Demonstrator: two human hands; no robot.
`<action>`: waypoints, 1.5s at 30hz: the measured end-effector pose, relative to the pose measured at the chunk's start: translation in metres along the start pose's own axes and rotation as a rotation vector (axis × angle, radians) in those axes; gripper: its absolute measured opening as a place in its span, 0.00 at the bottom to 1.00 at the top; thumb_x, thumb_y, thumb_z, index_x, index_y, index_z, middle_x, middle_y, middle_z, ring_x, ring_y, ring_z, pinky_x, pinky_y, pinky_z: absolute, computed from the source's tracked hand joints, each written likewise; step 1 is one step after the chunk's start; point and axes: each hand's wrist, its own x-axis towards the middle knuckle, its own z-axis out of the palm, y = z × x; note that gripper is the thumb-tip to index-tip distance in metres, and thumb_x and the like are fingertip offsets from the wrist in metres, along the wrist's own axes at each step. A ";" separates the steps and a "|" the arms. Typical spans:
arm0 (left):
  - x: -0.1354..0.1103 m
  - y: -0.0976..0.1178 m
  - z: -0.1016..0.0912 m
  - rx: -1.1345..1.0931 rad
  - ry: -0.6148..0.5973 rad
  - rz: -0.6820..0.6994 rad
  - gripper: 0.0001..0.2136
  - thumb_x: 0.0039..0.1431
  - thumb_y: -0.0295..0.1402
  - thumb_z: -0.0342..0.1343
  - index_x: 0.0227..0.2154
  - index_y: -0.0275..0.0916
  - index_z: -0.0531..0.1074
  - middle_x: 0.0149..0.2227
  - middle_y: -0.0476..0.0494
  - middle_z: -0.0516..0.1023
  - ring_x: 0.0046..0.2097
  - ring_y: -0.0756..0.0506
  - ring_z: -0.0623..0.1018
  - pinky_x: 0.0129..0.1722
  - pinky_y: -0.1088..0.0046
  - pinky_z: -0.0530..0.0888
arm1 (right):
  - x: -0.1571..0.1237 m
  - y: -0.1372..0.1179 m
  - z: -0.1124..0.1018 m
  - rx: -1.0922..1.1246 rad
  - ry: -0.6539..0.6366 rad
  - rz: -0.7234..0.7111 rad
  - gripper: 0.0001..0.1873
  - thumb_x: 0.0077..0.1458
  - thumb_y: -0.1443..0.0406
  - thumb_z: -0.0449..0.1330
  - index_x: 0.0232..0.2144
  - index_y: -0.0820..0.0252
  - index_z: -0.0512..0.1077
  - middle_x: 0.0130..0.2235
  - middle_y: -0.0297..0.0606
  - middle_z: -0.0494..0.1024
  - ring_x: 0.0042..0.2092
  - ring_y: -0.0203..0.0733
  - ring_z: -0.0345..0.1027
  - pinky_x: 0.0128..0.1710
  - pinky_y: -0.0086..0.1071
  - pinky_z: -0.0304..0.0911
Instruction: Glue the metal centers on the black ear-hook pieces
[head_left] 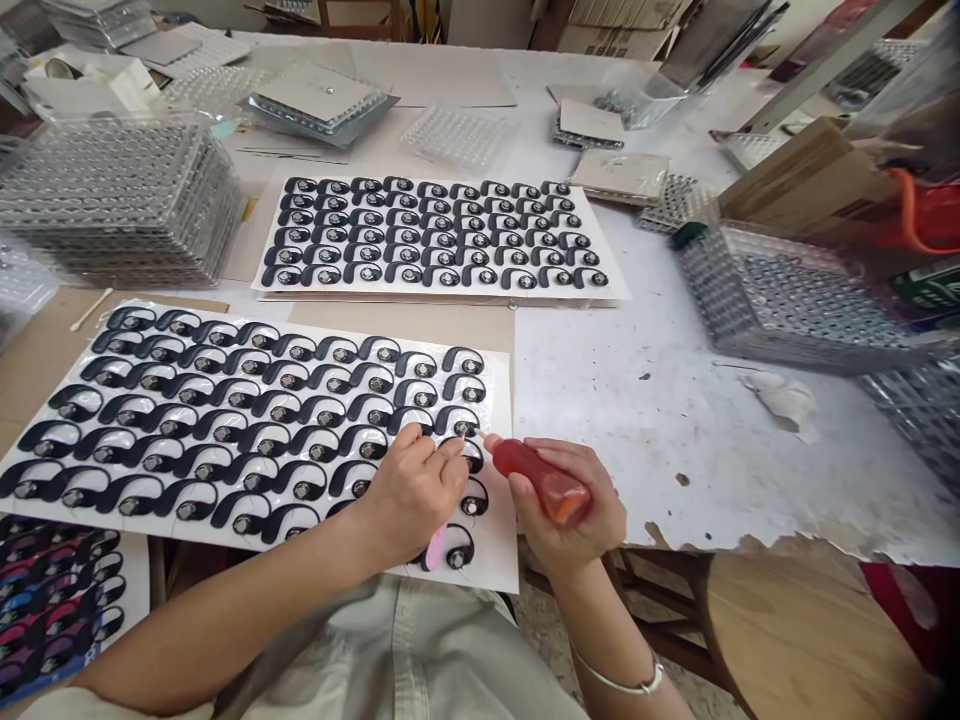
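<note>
My right hand [574,510] is wrapped round a red squeeze bottle [532,475], tilted with its thin nozzle toward a black curved ear-hook piece [456,420] near the right edge of a white sheet [491,540]. My left hand [416,490] is closed just left of the nozzle, over the same sheet. From under its palm sticks the end of a slim pink tool [435,548]; its other end is hidden by my fingers. Rows of black ear-hook pieces with round silvery parts cover the sheet, and fine wires show on some.
Behind lies a second sheet [615,285] of similar pieces. Stacked clear trays [112,190] stand at left, more trays [795,300] at right beside a cardboard box [802,180]. A cotton swab [90,310] lies at left, crumpled tissue [784,400] at right. A round stool [795,630] stands below the table edge.
</note>
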 end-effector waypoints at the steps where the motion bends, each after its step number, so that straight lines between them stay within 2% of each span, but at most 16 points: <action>1: 0.000 0.000 0.000 0.003 -0.002 -0.001 0.12 0.64 0.21 0.49 0.24 0.35 0.65 0.27 0.43 0.75 0.25 0.49 0.65 0.30 0.68 0.65 | 0.000 -0.001 0.000 -0.005 0.006 -0.006 0.20 0.46 0.71 0.67 0.43 0.61 0.69 0.36 0.41 0.77 0.37 0.43 0.73 0.33 0.38 0.73; 10: -0.002 0.000 0.002 0.004 -0.014 -0.007 0.11 0.62 0.20 0.52 0.24 0.35 0.65 0.28 0.43 0.76 0.26 0.49 0.66 0.32 0.67 0.67 | -0.001 0.000 -0.001 -0.025 0.016 -0.009 0.20 0.46 0.71 0.67 0.43 0.59 0.69 0.36 0.40 0.77 0.37 0.43 0.73 0.31 0.38 0.73; 24: -0.008 -0.003 0.005 -0.069 -0.035 -0.041 0.09 0.60 0.18 0.50 0.27 0.35 0.66 0.29 0.44 0.76 0.26 0.49 0.65 0.33 0.66 0.66 | -0.004 0.000 -0.001 -0.025 0.034 -0.033 0.21 0.45 0.70 0.68 0.43 0.60 0.69 0.35 0.39 0.77 0.36 0.44 0.73 0.31 0.38 0.73; 32: -0.005 -0.004 0.003 -0.056 -0.016 -0.021 0.07 0.60 0.18 0.49 0.31 0.35 0.67 0.34 0.42 0.78 0.26 0.49 0.67 0.34 0.66 0.67 | -0.005 0.001 -0.003 -0.035 0.029 -0.061 0.22 0.45 0.71 0.68 0.44 0.60 0.69 0.35 0.39 0.77 0.36 0.44 0.73 0.29 0.38 0.72; 36: -0.001 -0.005 -0.004 -0.075 -0.006 -0.008 0.07 0.61 0.18 0.47 0.33 0.35 0.67 0.33 0.41 0.79 0.27 0.49 0.70 0.33 0.67 0.67 | -0.004 0.001 -0.002 -0.031 0.030 -0.055 0.20 0.45 0.71 0.68 0.42 0.60 0.69 0.34 0.39 0.76 0.35 0.44 0.73 0.30 0.38 0.72; 39: -0.002 -0.005 -0.013 -0.162 0.005 -0.057 0.07 0.62 0.19 0.47 0.36 0.35 0.67 0.37 0.40 0.79 0.30 0.48 0.73 0.34 0.67 0.68 | -0.004 0.001 -0.003 -0.052 0.029 -0.056 0.20 0.46 0.69 0.67 0.42 0.59 0.69 0.33 0.38 0.77 0.35 0.44 0.73 0.28 0.38 0.72; 45: -0.009 -0.011 -0.047 -0.243 0.118 -0.179 0.10 0.58 0.17 0.54 0.40 0.34 0.68 0.41 0.39 0.80 0.30 0.49 0.75 0.35 0.65 0.71 | -0.006 0.002 -0.004 -0.058 0.014 -0.069 0.21 0.46 0.68 0.68 0.43 0.59 0.69 0.34 0.39 0.77 0.35 0.44 0.73 0.28 0.38 0.73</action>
